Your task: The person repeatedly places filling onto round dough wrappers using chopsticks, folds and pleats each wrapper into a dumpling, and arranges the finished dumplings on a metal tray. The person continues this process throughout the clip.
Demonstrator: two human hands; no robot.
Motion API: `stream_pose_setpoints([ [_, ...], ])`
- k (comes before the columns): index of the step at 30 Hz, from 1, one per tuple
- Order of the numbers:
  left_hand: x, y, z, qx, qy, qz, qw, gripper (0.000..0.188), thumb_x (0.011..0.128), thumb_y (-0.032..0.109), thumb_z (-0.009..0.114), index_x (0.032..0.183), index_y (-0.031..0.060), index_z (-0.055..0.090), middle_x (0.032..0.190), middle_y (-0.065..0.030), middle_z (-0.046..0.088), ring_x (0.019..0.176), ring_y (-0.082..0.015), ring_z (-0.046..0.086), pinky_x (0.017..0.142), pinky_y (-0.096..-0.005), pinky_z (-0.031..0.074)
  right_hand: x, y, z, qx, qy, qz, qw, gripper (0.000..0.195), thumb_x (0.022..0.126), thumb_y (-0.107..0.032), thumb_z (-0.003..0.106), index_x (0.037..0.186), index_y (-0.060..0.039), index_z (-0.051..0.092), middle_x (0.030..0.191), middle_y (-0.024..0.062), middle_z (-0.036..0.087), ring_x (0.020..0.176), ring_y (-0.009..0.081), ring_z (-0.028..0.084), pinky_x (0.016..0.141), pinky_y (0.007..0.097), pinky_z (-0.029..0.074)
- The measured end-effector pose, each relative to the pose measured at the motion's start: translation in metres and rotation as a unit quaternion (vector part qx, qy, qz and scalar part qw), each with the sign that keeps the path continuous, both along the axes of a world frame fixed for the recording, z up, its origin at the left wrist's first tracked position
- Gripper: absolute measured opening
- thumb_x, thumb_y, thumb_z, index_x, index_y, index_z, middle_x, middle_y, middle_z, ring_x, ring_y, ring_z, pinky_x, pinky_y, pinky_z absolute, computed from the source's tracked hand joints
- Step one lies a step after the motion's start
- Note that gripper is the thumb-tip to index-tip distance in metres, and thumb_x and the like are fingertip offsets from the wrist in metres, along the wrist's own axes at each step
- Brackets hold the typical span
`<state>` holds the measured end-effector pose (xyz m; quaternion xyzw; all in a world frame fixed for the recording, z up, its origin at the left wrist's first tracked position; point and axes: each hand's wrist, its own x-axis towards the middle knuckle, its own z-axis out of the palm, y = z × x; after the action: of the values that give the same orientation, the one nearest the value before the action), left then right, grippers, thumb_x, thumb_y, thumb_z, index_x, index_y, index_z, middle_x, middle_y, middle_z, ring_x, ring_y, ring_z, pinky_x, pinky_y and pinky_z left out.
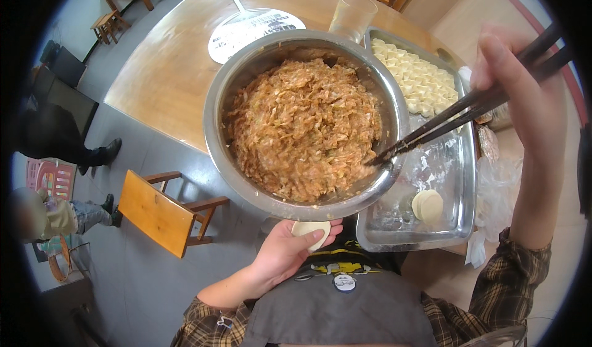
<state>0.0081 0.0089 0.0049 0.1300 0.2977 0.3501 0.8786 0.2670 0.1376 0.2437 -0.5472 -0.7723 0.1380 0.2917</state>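
A large stainless steel bowl (215, 171) of minced filling (300, 129) stands at the table's front edge. My left hand (296, 250) holds a round dough wrapper (312, 232) just below the bowl's near rim, thumb on top. My right hand (518, 78), somewhat blurred, grips a pair of dark chopsticks (444, 115); their tips touch the filling at the bowl's right inner side. To the right, a metal tray (402, 226) bears rows of folded dumplings (414, 76) at its far end and a small stack of round wrappers (428, 207) near its front.
Behind the bowl on the wooden table (162, 78) are a white hand fan (254, 27) and a clear glass (354, 17). Plastic bags (497, 194) lie right of the tray. A wooden stool (157, 213) stands on the floor at left, with two people (55, 134) beyond it.
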Motion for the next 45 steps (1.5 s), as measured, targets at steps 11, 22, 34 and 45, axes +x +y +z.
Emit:
stream_pose_setpoints([
  [11, -0.006, 0.003, 0.012, -0.034, -0.075, 0.066, 0.994, 0.042, 0.105, 0.021, 0.036, 0.136, -0.0073, 0.043, 0.133, -0.019, 0.054, 0.122, -0.0275, 0.055, 0.106, -0.0395, 0.043, 0.035, -0.004, -0.079, -0.155, 0.463, -0.058, 0.871, 0.032, 0.1, -0.027, 0.053, 0.076, -0.0072, 0.056, 0.067, 0.0034, 0.058, 0.052, 0.0112, 0.055, 0.049, 0.0248, 0.048],
  [22, 0.017, 0.0, 0.046, -0.062, -0.193, 0.008, 0.979, 0.055, 0.105, 0.029, 0.033, 0.144, -0.0092, 0.028, 0.15, -0.0244, 0.033, 0.138, -0.0351, 0.038, 0.115, -0.0451, 0.034, 0.088, -0.104, -0.153, -0.062, 0.655, -0.006, 0.753, 0.031, 0.105, -0.024, 0.042, 0.079, -0.0074, 0.045, 0.08, 0.0036, 0.042, 0.064, 0.0131, 0.037, 0.06, 0.0257, 0.035],
  [34, 0.05, -0.015, 0.055, -0.094, -0.184, -0.041, 0.978, 0.055, 0.106, 0.033, 0.031, 0.143, -0.0078, 0.03, 0.148, -0.0242, 0.037, 0.136, -0.0327, 0.041, 0.113, -0.0437, 0.037, 0.143, -0.186, -0.117, 0.125, 0.379, 0.228, 0.888, 0.037, 0.094, -0.038, 0.063, 0.071, -0.0098, 0.057, 0.082, 0.0034, 0.054, 0.067, 0.0153, 0.055, 0.055, 0.0223, 0.053],
  [45, 0.061, -0.021, 0.062, -0.021, -0.113, -0.022, 0.993, 0.051, 0.105, 0.035, 0.036, 0.135, -0.0062, 0.042, 0.143, -0.0237, 0.042, 0.133, -0.0331, 0.045, 0.111, -0.0435, 0.04, 0.135, -0.16, -0.137, 0.019, 0.47, 0.079, 0.879, 0.036, 0.101, -0.033, 0.053, 0.076, -0.0079, 0.047, 0.079, 0.0055, 0.045, 0.065, 0.0136, 0.041, 0.055, 0.0244, 0.032],
])
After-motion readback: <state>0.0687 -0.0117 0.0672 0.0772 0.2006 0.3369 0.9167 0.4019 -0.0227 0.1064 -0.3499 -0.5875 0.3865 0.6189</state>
